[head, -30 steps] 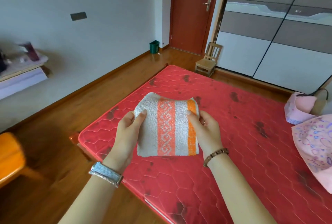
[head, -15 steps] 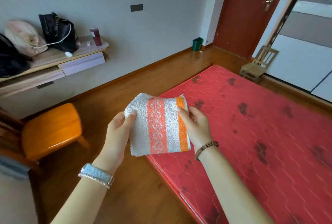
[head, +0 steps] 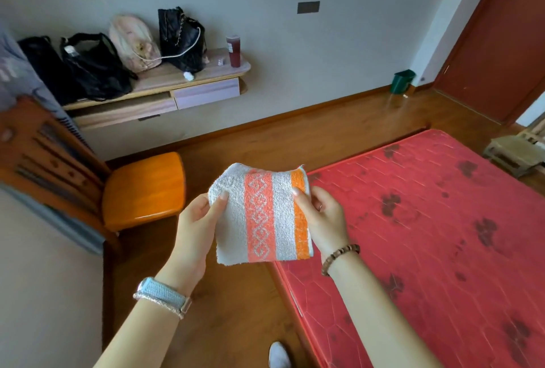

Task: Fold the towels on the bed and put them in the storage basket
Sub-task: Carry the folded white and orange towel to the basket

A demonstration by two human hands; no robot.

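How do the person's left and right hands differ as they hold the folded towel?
The left hand pinches the towel's white edge; the right hand pinches its orange edge. The left wrist wears a pale-blue watch; the right wears a wooden bead bracelet. Both hold the towel with thumbs in front.

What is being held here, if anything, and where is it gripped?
A folded towel, pinched at its two side edges: left hand on the white edge, right hand on the orange-striped edge.

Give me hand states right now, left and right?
Left hand: closed, pinching the left edge of the folded towel.
Right hand: closed, pinching the towel's right edge.
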